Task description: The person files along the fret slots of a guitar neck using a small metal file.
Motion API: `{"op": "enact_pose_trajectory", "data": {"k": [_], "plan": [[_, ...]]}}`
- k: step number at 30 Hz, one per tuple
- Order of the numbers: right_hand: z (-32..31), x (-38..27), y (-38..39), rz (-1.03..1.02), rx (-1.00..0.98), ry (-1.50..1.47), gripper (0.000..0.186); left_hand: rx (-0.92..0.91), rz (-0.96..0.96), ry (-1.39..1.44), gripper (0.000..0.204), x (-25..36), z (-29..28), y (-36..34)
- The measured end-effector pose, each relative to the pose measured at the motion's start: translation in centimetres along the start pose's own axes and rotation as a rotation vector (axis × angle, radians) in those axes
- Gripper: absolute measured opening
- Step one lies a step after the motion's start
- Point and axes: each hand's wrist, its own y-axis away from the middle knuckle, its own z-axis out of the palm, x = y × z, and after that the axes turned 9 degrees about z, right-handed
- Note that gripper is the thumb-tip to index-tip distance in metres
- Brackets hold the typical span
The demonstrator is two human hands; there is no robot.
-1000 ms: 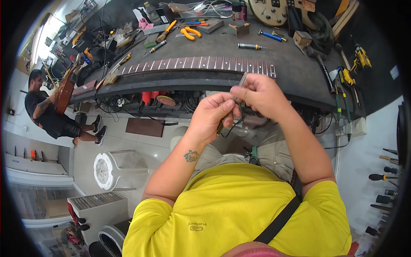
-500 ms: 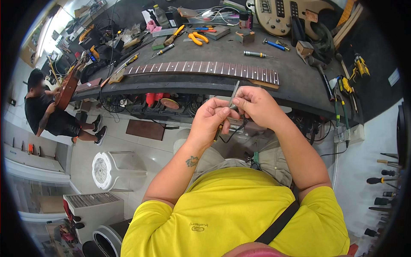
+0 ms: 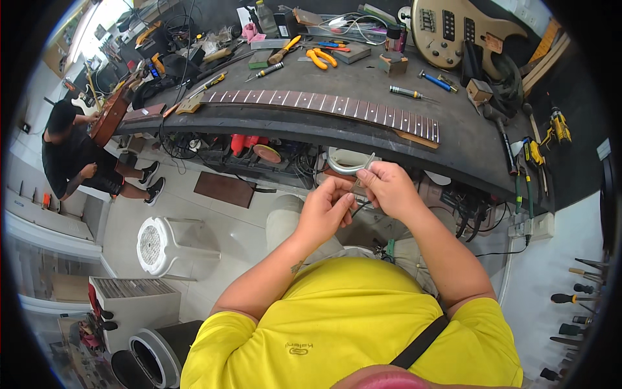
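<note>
In my head view, the bare right hand [image 3: 387,188] pinches a slim pale-grey metal strip [image 3: 370,160] between thumb and fingers, its tip pointing up toward the edge of the dark, flat-topped workbench [image 3: 291,79]. The bare left hand [image 3: 329,211] sits just beside, fingers curled inward; I can't tell whether they grip anything. Beyond both, I see a long brown guitar neck with bright metal frets [image 3: 324,104] lying along the bench's near side, with orange-handled pliers [image 3: 322,58] behind it.

Strip [image 3: 370,160]: 1 end prob. hidden by R hand [image 3: 392,189]; guitar [image 3: 438,59] cut @ top.
</note>
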Motion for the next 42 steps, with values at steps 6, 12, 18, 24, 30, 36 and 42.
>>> {"op": "enact_pose_trajectory", "data": {"k": [6,12,18,24,30,36,42], "plan": [[-1.1,0.0,-0.1,-0.144,0.123,0.143,0.037,0.084,0.076,-0.083,0.021,-1.3,-0.9,-0.5],[-8.3,-3.9,-1.5,-0.275,0.325,0.206,0.037,0.217,0.392,-0.588,0.019,1.8,-2.0,-3.4],[-14.1,-7.6,-9.0,-0.406,0.307,0.437,0.031,0.253,0.379,-0.938,0.02,3.9,-0.7,-7.9],[-12.2,-8.1,-16.5,-0.486,-0.148,0.705,0.051,0.283,0.406,-1.047,0.019,2.8,0.6,-9.7],[-12.0,-8.5,-18.8,-0.361,-0.313,0.98,0.081,0.247,0.392,-1.106,0.019,3.8,1.3,-9.8],[-11.8,-9.3,-17.6,-0.378,-0.293,1.012,0.091,0.243,0.369,-1.217,0.019,4.4,1.9,-12.6],[-12.3,-8.4,-18.3,-0.404,-0.258,1.039,0.094,0.243,0.359,-1.181,0.022,4.2,2.3,-8.8]]}}
